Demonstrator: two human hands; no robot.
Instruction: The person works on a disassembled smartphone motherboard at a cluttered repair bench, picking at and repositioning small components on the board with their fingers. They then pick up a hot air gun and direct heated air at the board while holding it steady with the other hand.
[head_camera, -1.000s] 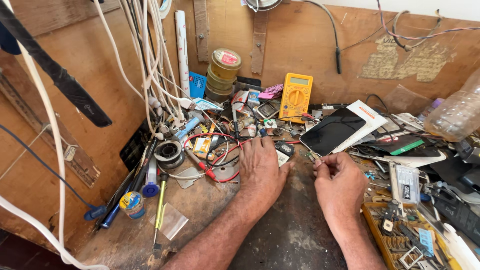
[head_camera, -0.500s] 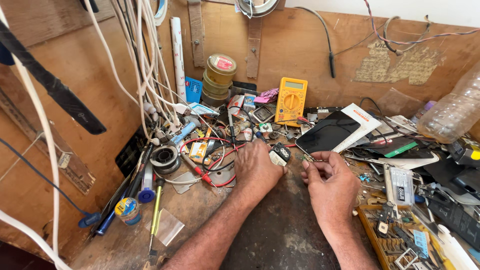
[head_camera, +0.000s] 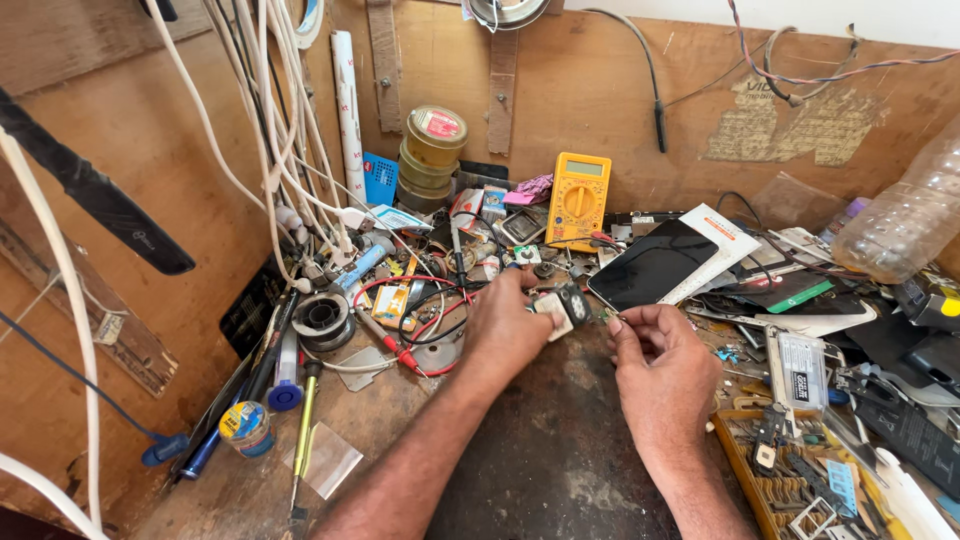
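On a cluttered wooden workbench, my left hand (head_camera: 505, 330) reaches forward and its fingertips grip a small white and black part (head_camera: 560, 305) near the middle of the bench. My right hand (head_camera: 660, 365) sits just to its right, fingers pinched on a tiny component (head_camera: 610, 317) with a thin wire. A dark phone screen (head_camera: 650, 265) lies just behind the right hand. A yellow multimeter (head_camera: 578, 196) leans against the back wall.
Red and black leads (head_camera: 420, 320), a solder spool (head_camera: 322, 318) and screwdrivers (head_camera: 303, 440) lie left. White cables (head_camera: 270, 130) hang at the back left. A clear plastic bottle (head_camera: 910, 215) lies right. A tray of small parts (head_camera: 800, 470) sits at the front right.
Both hands have moved slightly forward and closer together. The left hand now holds the small white and black part; the right hand's pinch has come up beside it.
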